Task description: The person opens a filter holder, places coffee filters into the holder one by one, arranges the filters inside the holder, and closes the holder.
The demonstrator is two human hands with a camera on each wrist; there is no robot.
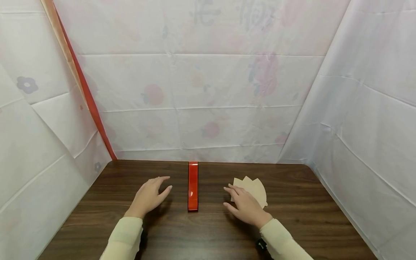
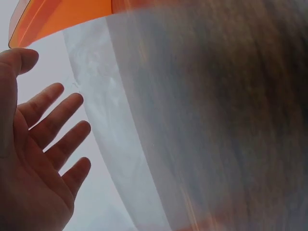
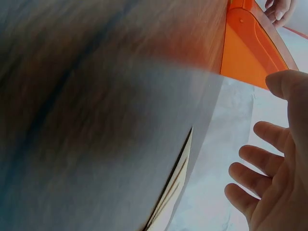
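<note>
A long, narrow, glossy red object point(image 1: 193, 186) stands on the dark wooden table between the two hands; both wrist views show its tall, smooth orange side point(image 2: 72, 20) point(image 3: 248, 45). To its left my left hand point(image 1: 148, 196) hovers over the table, fingers extended and thumb apart, holding nothing. My right hand point(image 1: 246, 206) is on the other side, fingers spread and palm empty. Just beyond it lie several thin cream sheets point(image 1: 255, 189), fanned out flat with pointed corners. The right hand overlaps their near left part in the head view and hides it.
The wood-grain table point(image 1: 208, 238) reaches back to a pale printed cloth point(image 1: 208, 126), and similar cloth hangs at both sides. A red strip point(image 1: 87, 94) runs down the back left corner. A small black device point(image 1: 261, 245) sits at the right wrist.
</note>
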